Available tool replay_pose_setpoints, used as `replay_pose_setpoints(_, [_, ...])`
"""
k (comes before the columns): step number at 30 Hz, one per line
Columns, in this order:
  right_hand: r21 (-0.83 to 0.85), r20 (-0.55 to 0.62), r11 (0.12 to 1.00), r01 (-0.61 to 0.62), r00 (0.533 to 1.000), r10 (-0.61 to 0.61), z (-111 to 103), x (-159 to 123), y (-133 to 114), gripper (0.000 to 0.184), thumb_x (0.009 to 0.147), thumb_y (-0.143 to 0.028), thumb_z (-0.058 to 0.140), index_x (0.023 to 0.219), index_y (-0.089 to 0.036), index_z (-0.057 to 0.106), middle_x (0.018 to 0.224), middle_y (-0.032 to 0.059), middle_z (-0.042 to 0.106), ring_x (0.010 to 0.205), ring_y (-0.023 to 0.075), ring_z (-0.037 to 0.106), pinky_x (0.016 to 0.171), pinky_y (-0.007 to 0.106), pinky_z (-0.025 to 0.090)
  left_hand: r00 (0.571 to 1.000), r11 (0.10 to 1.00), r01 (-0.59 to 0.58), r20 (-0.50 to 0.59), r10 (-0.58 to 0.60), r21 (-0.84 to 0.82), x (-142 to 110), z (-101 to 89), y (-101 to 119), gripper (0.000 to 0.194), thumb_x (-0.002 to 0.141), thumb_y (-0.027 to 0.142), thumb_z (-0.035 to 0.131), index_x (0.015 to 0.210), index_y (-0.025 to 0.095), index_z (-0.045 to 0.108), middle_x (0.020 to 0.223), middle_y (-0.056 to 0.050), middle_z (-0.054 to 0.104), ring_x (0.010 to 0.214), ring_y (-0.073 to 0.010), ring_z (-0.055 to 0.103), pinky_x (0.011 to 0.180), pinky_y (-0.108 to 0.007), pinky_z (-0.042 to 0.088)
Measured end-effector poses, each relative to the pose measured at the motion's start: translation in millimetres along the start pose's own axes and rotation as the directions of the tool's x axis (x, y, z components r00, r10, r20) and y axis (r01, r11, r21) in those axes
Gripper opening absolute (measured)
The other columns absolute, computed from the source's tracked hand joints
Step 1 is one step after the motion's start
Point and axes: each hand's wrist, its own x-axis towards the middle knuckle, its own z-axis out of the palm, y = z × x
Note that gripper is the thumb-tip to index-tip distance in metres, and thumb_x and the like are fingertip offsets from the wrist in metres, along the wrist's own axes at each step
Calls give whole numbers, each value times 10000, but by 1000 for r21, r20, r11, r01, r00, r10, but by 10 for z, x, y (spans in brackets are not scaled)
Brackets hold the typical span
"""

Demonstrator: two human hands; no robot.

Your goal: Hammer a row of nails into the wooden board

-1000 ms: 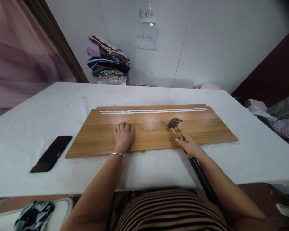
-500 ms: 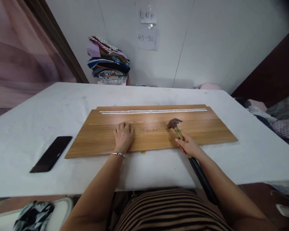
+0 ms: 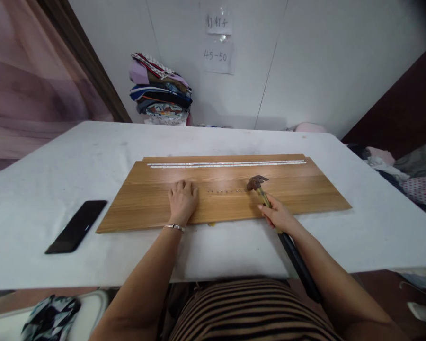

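A wood-grain board lies flat on the white-covered table. My left hand rests palm down on it, fingers stretched out and holding nothing. A short row of several small nails runs across the board's middle, to the right of that hand. My right hand is closed round the upper handle of a claw hammer. The hammer's rusty head is at the right end of the nail row; whether it touches a nail I cannot tell. Its black grip reaches back along my forearm.
Two white strips with markings lie along the board's far side. A black phone sits on the table left of the board. Folded cloths are stacked at the back against the wall, below and left of paper signs.
Hardly anything differs. Both hands, the hammer and the board keep their places; the whole view has shifted very slightly.
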Motion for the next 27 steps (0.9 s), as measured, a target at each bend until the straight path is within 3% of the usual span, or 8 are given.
replay_pose_setpoints(27, [23, 14, 1000, 15, 1000, -15, -7, 9, 46, 178, 812, -327, 594, 866, -238, 449, 523, -114, 466, 303, 66, 381, 313, 197, 290, 1000, 1000, 8, 0, -8, -13, -2, -8, 5, 379, 966, 369, 414, 1184, 200, 674, 1371, -159, 596, 1290, -331, 494, 1063, -503, 402])
